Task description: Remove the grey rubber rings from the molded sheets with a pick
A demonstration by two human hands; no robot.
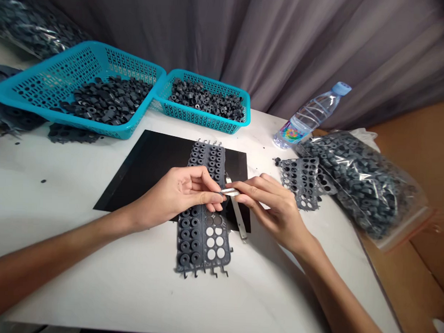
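Observation:
A long grey rubber sheet (202,234) studded with small black rings lies on a black mat (149,159) in front of me; several of its holes near the lower right are empty. My left hand (182,192) rests over the sheet's middle, fingers curled and pinching one end of a small silvery metal strip (230,191). My right hand (271,207) pinches the other end of that strip with thumb and fingers. A thin metal blade-like tool (239,218) lies on the mat just under my right hand.
Two turquoise baskets, a big one (57,78) and a small one (209,118), hold black rubber rings at the back. A second grey sheet (301,181), a clear bag of rings (367,186) and a water bottle (311,114) lie right. Table edge runs along the right.

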